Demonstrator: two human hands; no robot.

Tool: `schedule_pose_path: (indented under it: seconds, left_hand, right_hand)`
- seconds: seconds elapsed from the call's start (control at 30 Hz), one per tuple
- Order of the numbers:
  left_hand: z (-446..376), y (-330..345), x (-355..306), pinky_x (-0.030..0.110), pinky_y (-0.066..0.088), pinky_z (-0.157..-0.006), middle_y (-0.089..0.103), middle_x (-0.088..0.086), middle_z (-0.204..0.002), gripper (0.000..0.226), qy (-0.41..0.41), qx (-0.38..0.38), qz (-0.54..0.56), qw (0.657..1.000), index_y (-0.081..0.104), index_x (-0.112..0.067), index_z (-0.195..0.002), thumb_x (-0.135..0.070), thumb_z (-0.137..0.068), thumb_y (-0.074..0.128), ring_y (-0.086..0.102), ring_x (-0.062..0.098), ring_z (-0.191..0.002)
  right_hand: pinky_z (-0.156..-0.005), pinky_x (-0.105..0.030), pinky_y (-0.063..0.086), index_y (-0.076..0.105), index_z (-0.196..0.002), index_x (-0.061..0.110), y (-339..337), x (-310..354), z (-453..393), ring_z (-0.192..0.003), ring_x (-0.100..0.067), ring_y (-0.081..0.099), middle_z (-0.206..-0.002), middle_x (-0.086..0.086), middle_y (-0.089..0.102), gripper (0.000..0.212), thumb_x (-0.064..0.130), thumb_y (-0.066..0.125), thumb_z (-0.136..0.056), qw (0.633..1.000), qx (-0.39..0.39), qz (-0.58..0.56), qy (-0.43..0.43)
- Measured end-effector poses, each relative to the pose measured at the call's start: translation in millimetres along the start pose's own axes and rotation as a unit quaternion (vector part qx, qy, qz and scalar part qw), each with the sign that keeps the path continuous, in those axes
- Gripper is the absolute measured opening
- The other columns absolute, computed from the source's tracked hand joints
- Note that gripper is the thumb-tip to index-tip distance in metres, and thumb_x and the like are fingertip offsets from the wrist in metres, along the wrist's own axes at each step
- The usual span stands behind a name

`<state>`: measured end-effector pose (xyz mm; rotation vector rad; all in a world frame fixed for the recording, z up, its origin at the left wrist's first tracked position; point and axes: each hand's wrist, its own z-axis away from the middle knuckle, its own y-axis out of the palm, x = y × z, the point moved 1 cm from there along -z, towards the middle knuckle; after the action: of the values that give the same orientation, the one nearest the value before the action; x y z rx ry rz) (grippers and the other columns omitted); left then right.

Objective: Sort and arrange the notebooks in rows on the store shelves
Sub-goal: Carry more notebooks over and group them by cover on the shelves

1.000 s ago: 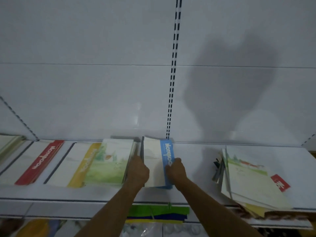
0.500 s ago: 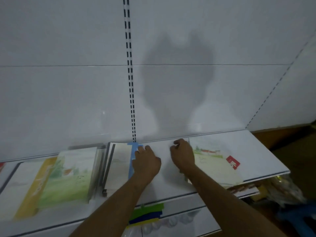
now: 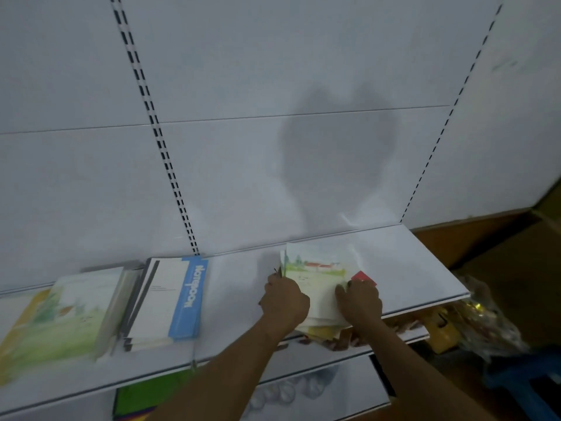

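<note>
A loose pile of notebooks (image 3: 318,268) with a pale landscape cover on top lies at the right of the white shelf (image 3: 409,262). My left hand (image 3: 283,302) grips the pile's left edge, fingers curled. My right hand (image 3: 359,299) rests on the pile's right side by a red label, fingers bent over the cover. A blue-spined notebook stack (image 3: 170,299) lies to the left, beside a green landscape stack (image 3: 69,314).
A yellow-edged stack (image 3: 18,326) sits at the far left. The shelf's right end (image 3: 455,294) is close to the pile. Below it are crinkled plastic-wrapped goods (image 3: 479,323) and a blue object (image 3: 528,381). Green and yellow items (image 3: 145,396) lie on the lower shelf.
Both hands left the blue-spined stack and moved right to the loose pile. My left hand now grips its left edge, my right hand lies on its right side. The view swung right.
</note>
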<state>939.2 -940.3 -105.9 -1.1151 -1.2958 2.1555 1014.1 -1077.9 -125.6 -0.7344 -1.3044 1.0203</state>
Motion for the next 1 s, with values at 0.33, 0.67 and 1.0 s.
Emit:
schedule_pose_path:
  seconds: [0.33, 0.67, 1.0]
  left_hand:
    - [22, 23, -35, 0.033, 0.051, -0.091, 0.054, 0.016, -0.129, 0.066, -0.031, -0.011, 0.189, 0.981, 0.027, 0.006, -0.136, -0.019, -0.087, 0.063, 0.057, 0.029, -0.115]
    - [39, -28, 0, 0.028, 0.049, -0.078, 0.057, 0.011, -0.113, 0.026, -0.020, -0.124, 0.334, 0.934, 0.032, -0.013, -0.106, -0.006, -0.093, 0.053, 0.058, 0.021, -0.097]
    - [57, -118, 160, 0.032, 0.052, -0.074, 0.062, 0.008, -0.105, 0.026, -0.110, -0.289, 0.330, 0.892, 0.041, -0.009, -0.106, -0.006, -0.086, 0.056, 0.060, 0.022, -0.088]
  right_hand:
    - [-0.092, -0.038, 0.045, 0.052, -0.124, -0.001, -6, -20, -4, -0.112, -0.032, 0.053, -0.124, -0.018, 0.056, 0.047, 0.035, 0.048, -0.094, 0.992, 0.007, -0.124, 0.029]
    - [-0.075, -0.033, 0.045, 0.038, -0.122, 0.001, -20, 52, 18, -0.098, -0.033, 0.060, -0.114, -0.017, 0.058, 0.037, 0.024, 0.051, -0.095, 0.961, -0.009, -0.277, -0.019]
    - [-0.067, -0.027, 0.040, 0.038, -0.113, 0.001, 52, 208, 109, -0.090, -0.030, 0.060, -0.105, -0.016, 0.060, 0.029, 0.014, 0.053, -0.091, 0.927, 0.105, -0.327, -0.152]
